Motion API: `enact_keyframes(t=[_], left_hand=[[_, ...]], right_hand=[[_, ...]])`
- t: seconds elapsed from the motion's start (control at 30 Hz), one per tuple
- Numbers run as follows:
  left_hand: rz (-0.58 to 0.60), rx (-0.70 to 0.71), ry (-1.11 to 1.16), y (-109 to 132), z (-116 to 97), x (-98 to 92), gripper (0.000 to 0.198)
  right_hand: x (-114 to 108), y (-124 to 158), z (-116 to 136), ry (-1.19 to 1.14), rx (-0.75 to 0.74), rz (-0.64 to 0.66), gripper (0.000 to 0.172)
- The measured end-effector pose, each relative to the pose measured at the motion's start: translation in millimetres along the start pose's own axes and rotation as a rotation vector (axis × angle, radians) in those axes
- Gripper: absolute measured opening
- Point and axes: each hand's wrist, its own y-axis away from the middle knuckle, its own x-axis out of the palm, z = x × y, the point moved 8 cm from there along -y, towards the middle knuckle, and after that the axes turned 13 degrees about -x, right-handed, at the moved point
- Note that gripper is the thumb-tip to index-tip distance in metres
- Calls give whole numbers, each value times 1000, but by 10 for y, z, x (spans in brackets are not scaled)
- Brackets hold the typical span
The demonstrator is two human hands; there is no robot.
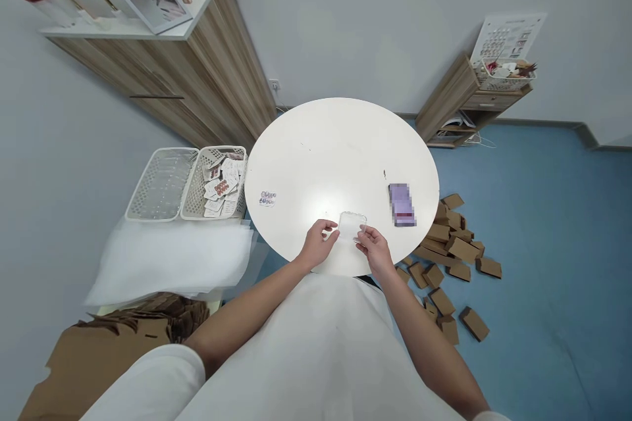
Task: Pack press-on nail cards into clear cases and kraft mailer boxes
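Slipping clear container: in the head view, your clear container [352, 227] could swivel or drop, since only your right hand [374, 247] seems to have hold of it, and at one side.
White surface: the pale surface [340, 145] and its bright glare make the see-through plastic hard to read, so you could misjudge an edge and close on nothing.
Near edge: you are working close to the near edge of the surface; a sleeve or careless push could send the container over.
Brown cartons: loose cartons [444, 256] lie on the floor beyond the right near edge, so a dropped piece could end up among them.
Thin walls: the container looks light and flexible, so squeezing hard from both sides may bend it.
Right fingers: yours appear clamped on the container's right side, toward its near corner.
Left fingers: on your left hand [320, 243], thumb and forefinger stand apart, tips just beside the container's left side; you cannot tell whether they touch.
Container's place: it sits between your two hands, near the middle of the near edge; whether it rests on the surface or is lifted slightly, you cannot tell.
Patterned card: this card [268, 198] lies near the left edge, well apart from your fingers.
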Motion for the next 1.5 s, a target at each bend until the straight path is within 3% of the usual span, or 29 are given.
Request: enact_keyframes(t=[0.13,0.33,0.53,0.73,0.83,0.97,1.07,1.2,1.5], left_hand=[[68,87,-97,112,-181,211,24],[121,23,-87,94,-104,397,37],[166,-61,125,45,-54,451,50],[137,-147,319,-5,-4,362,45],[147,-232,387,-19,75,304,41],[217,-291,526,-35,118,279,38],[288,-323,588,-43,127,308,37],[340,-322,561,-49,134,331,40],[184,-101,201,-144,86,104,49]], right_hand=[[-48,-59,71,44,-27,19,35],[-37,-113,159,66,-66,71,31],[52,-136,256,148,-171,143,34],[279,16,443,429,-423,331,35],[236,48,500,509,-492,285,33],[-18,-37,445,413,-379,64,43],[-54,-83,327,211,-226,80,46],[-34,-71,303,84,-173,120,42],[-93,-60,266,71,-156,73,37]])
